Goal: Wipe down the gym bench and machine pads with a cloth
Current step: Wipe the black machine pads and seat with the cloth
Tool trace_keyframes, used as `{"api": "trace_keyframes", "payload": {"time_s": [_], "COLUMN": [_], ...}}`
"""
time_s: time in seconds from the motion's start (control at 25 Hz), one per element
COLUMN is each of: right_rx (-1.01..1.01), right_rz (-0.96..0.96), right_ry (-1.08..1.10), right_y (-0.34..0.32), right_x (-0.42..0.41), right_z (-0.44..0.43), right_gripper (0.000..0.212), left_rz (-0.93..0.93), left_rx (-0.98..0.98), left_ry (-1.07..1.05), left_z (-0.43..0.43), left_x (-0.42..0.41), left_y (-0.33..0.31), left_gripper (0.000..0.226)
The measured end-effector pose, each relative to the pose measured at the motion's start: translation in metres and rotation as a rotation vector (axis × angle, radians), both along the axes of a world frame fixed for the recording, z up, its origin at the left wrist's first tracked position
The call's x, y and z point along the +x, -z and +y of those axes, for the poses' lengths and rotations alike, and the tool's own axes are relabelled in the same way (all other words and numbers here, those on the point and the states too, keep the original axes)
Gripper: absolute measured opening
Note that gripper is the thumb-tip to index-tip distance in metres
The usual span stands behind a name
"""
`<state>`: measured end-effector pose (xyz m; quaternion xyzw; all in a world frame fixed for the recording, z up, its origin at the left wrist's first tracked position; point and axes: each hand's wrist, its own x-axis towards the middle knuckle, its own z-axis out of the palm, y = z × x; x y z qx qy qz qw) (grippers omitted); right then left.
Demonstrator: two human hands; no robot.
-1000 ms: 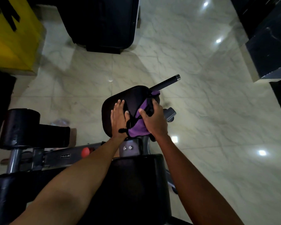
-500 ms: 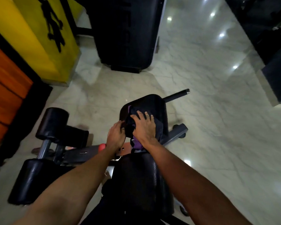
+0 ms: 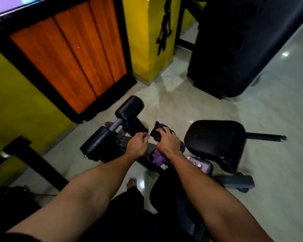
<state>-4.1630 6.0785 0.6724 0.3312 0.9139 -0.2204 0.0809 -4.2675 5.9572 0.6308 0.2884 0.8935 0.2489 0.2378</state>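
My right hand [image 3: 168,142] grips a purple and black cloth [image 3: 158,157], bunched over the machine's frame left of the black seat pad [image 3: 215,138]. My left hand [image 3: 136,144] rests on the frame beside it, fingers curled down; I cannot see whether they hold anything. Two black roller pads [image 3: 129,109] [image 3: 96,142] on a metal bar lie just beyond and left of my left hand. A black bench pad [image 3: 182,203] runs under my right forearm.
A bar [image 3: 266,137] sticks out right of the seat pad. An orange panel [image 3: 73,55] and yellow walls stand at left, a large black machine [image 3: 234,49] at the back right. A black frame leg [image 3: 33,161] crosses lower left. A bare foot [image 3: 131,182] is on the marble floor.
Both hands have left the seat pad and moved left onto the frame near the roller pads, the cloth carried along. The view has swung left, showing the orange panel.
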Motion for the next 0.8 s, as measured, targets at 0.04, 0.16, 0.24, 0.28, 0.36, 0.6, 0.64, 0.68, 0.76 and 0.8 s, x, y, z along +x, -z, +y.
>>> {"api": "trace_keyframes", "payload": {"time_s": [0.04, 0.16, 0.24, 0.28, 0.36, 0.6, 0.64, 0.68, 0.76, 0.8], "right_rx": [-0.022, -0.067, -0.093, -0.105, -0.138, -0.19, -0.203, -0.215, -0.237, -0.252], "right_rz": [-0.003, -0.023, -0.03, -0.035, -0.051, -0.112, -0.123, -0.14, -0.179, -0.196], "right_ry": [-0.033, -0.107, -0.142, -0.163, -0.202, -0.228, -0.226, -0.219, -0.198, -0.193], "right_y": [0.001, 0.006, 0.012, 0.017, 0.026, 0.057, 0.062, 0.067, 0.078, 0.083], "right_x": [-0.012, -0.045, -0.065, -0.075, -0.096, -0.17, -0.184, -0.198, -0.222, -0.233], "right_z": [-0.01, -0.037, -0.055, -0.064, -0.082, -0.127, -0.135, -0.144, -0.163, -0.172], "right_gripper": [0.063, 0.065, 0.067, 0.068, 0.072, 0.075, 0.075, 0.074, 0.072, 0.071], "left_rz": [-0.005, -0.013, -0.024, -0.039, -0.078, -0.204, -0.234, -0.265, -0.318, -0.343], "left_rx": [-0.017, -0.042, -0.047, -0.057, -0.08, -0.089, -0.08, -0.081, -0.099, -0.108], "left_ry": [-0.044, -0.144, -0.194, -0.226, -0.272, -0.335, -0.357, -0.377, -0.405, -0.43], "left_z": [-0.014, -0.052, -0.077, -0.089, -0.115, -0.166, -0.173, -0.18, -0.194, -0.202], "left_x": [-0.009, -0.035, -0.051, -0.06, -0.082, -0.154, -0.167, -0.179, -0.202, -0.213], "left_y": [0.0, 0.008, 0.013, 0.016, 0.03, 0.073, 0.082, 0.089, 0.106, 0.113], "left_gripper": [0.042, 0.04, 0.038, 0.039, 0.041, 0.041, 0.04, 0.039, 0.036, 0.036]}}
